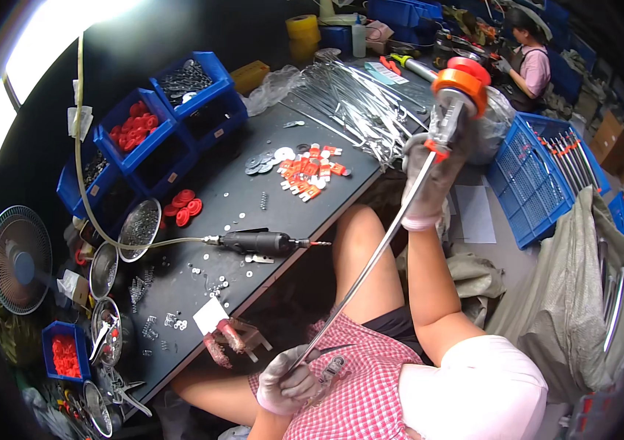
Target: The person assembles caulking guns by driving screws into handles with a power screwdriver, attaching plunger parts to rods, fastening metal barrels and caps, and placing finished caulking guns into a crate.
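Observation:
A long thin metal rod [370, 265] slants across my lap, from lower left to upper right. Its lower end lies in the curled fingers of my gloved left hand [287, 383]. At the upper end, my gloved right hand [429, 180] is wrapped round a silvery fitting [447, 126], which is topped by an orange ring [461, 89] and a red round cap [469, 70]. A small red piece [436, 152] sits where the rod meets the fitting. My right fingers are partly hidden behind it. On the table to the left rests a black air screwdriver [257, 243] with its bit past the edge.
A heap of metal rods [359, 103] and orange-and-white parts [304, 172] cover part of the dark table [216, 176]. Blue bins [147, 139] stand at its far left. A hose [79, 147] hangs there. Right: a blue crate [528, 180], sacks [554, 293]. Another person [532, 62] sits beyond.

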Demonstrator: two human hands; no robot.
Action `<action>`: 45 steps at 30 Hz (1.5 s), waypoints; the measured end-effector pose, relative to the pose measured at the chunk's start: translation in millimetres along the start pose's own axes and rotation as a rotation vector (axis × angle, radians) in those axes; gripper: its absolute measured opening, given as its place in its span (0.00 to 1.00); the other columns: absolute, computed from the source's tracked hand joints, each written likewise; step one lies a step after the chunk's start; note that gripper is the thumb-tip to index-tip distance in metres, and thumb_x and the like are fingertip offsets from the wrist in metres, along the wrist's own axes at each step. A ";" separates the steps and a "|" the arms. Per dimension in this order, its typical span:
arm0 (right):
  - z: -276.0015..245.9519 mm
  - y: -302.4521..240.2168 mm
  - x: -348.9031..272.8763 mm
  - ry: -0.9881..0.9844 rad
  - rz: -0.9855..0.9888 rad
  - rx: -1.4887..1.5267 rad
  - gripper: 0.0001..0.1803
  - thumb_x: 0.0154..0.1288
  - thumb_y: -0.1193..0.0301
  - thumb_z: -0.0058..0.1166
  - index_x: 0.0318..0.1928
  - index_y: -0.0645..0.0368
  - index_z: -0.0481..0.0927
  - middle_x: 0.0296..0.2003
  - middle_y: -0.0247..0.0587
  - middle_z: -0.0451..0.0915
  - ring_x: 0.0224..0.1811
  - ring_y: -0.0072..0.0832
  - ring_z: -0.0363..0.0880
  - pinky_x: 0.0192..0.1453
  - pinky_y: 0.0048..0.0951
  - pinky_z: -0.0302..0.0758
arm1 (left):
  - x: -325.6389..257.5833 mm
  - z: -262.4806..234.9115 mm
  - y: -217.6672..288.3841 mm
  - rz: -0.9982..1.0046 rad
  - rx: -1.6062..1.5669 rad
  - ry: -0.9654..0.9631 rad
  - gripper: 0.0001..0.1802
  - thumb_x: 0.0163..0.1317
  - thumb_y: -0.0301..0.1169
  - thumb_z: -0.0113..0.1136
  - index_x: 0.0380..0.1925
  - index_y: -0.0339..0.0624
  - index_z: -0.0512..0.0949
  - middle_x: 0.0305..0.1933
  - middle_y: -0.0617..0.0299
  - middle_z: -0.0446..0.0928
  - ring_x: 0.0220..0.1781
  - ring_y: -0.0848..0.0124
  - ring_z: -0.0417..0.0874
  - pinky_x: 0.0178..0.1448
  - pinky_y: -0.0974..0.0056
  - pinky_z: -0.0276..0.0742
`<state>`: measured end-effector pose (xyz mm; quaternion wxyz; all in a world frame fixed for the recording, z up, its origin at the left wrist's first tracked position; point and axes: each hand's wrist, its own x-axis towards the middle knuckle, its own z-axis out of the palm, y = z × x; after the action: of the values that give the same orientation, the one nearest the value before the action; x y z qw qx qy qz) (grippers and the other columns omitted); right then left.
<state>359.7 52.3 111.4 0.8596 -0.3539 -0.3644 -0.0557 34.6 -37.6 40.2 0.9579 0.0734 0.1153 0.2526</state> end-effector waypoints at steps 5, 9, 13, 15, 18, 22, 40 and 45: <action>-0.8 -13.8 -48.9 -0.254 0.243 -0.363 0.22 0.58 0.72 0.58 0.51 0.62 0.67 0.23 0.33 0.77 0.21 0.22 0.76 0.24 0.23 0.74 | 5.3 35.5 7.4 0.371 1.059 0.185 0.14 0.56 0.32 0.53 0.35 0.29 0.74 0.19 0.68 0.70 0.18 0.82 0.64 0.24 0.77 0.59; -11.4 -50.8 -144.9 -0.913 0.179 -0.421 0.36 0.52 0.60 0.61 0.60 0.55 0.63 0.38 0.46 0.76 0.36 0.38 0.78 0.42 0.35 0.75 | 64.8 40.3 -2.7 0.669 1.129 0.344 0.08 0.64 0.31 0.49 0.34 0.37 0.69 0.14 0.72 0.58 0.13 0.83 0.56 0.17 0.75 0.47; -62.2 -96.3 -90.8 -0.882 -0.113 -0.835 0.31 0.52 0.66 0.58 0.58 0.62 0.68 0.31 0.44 0.74 0.36 0.41 0.76 0.40 0.40 0.72 | 54.0 10.7 12.1 0.753 1.096 0.250 0.21 0.67 0.44 0.48 0.43 0.34 0.67 0.12 0.72 0.56 0.10 0.85 0.52 0.14 0.75 0.42; -125.1 -133.0 -32.1 -0.519 -0.453 -1.315 0.18 0.55 0.64 0.52 0.45 0.60 0.77 0.38 0.43 0.77 0.41 0.42 0.75 0.48 0.42 0.70 | 51.4 -15.9 17.4 0.818 1.248 0.237 0.26 0.67 0.48 0.48 0.47 0.32 0.66 0.11 0.71 0.56 0.09 0.85 0.52 0.12 0.75 0.43; -241.0 -236.6 52.1 -0.117 -0.206 -1.982 0.24 0.63 0.54 0.45 0.46 0.62 0.76 0.43 0.54 0.77 0.46 0.48 0.75 0.52 0.44 0.70 | 49.0 -33.3 18.5 0.897 1.329 0.286 0.36 0.60 0.56 0.53 0.49 0.30 0.66 0.11 0.70 0.56 0.10 0.85 0.53 0.13 0.75 0.43; -424.5 -311.2 82.3 -0.323 1.308 -2.479 0.38 0.59 0.39 0.39 0.46 0.63 0.78 0.46 0.58 0.77 0.50 0.48 0.76 0.56 0.39 0.70 | 46.3 -36.7 14.3 0.770 1.240 0.292 0.37 0.55 0.56 0.60 0.47 0.30 0.67 0.15 0.70 0.58 0.11 0.85 0.55 0.14 0.75 0.41; -187.8 -217.7 161.9 0.288 -0.164 -0.074 0.27 0.54 0.53 0.60 0.46 0.59 0.71 0.40 0.41 0.75 0.45 0.33 0.75 0.51 0.37 0.73 | 31.9 -1.3 22.9 0.518 1.070 0.335 0.28 0.59 0.53 0.56 0.24 0.33 0.79 0.13 0.74 0.62 0.14 0.84 0.57 0.19 0.75 0.47; -21.8 -34.0 177.2 0.181 -0.001 0.349 0.24 0.56 0.50 0.53 0.44 0.54 0.72 0.40 0.42 0.76 0.45 0.36 0.76 0.57 0.44 0.70 | 10.2 -4.0 22.3 0.509 1.110 0.445 0.23 0.59 0.47 0.56 0.24 0.34 0.78 0.14 0.73 0.65 0.17 0.83 0.60 0.21 0.73 0.52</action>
<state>489.5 41.6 238.2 0.9371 -0.1927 -0.2900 -0.0237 31.7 -12.9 38.9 0.6408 0.5285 0.4033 0.3839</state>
